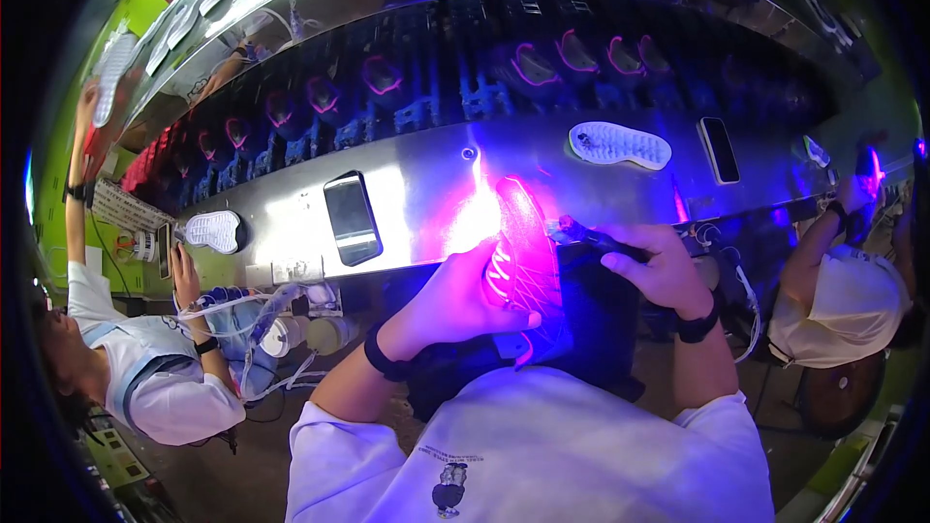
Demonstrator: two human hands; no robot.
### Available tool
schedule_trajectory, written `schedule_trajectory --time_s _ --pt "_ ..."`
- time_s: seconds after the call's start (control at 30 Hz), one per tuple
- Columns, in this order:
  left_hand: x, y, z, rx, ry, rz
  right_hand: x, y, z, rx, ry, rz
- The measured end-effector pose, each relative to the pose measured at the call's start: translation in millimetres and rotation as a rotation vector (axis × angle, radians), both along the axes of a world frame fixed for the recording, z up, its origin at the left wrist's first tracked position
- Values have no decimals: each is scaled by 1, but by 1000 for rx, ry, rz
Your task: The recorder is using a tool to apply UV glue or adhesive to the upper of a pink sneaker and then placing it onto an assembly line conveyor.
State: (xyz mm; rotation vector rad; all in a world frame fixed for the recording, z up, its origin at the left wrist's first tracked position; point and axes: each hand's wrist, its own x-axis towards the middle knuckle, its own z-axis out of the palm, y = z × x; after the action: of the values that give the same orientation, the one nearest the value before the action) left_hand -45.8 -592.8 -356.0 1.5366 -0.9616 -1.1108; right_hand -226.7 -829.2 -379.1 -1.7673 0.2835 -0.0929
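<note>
My left hand (453, 292) is closed around a laced shoe upper (533, 257), its toe pointing away from me and its surface lit bright pink and violet. The thumb lies across the laces. To the right, my right hand (661, 266) grips a slim, brush-like tool (620, 244) with a dark handle. Its reddish tip is beside the shoe's right edge; glare hides whether they touch. Both hands are at the near edge of the metal bench (417, 194).
A phone (352, 218) lies left on the bench, another phone (719, 150) right. White soles (620, 144) (213, 231) rest there too. Behind runs a dark rack line with several shoe uppers (535, 65). Co-workers sit left (165, 368) and right (843, 305).
</note>
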Motion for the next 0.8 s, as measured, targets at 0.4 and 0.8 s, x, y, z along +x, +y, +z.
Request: schedule_trajectory --time_s 0.4,0.8 --pt "-9 -25 -26 306 581 217 -35 16 -58 211 64 -120" --pt "-2 -23 -38 295 552 385 -75 -8 -33 98 169 101"
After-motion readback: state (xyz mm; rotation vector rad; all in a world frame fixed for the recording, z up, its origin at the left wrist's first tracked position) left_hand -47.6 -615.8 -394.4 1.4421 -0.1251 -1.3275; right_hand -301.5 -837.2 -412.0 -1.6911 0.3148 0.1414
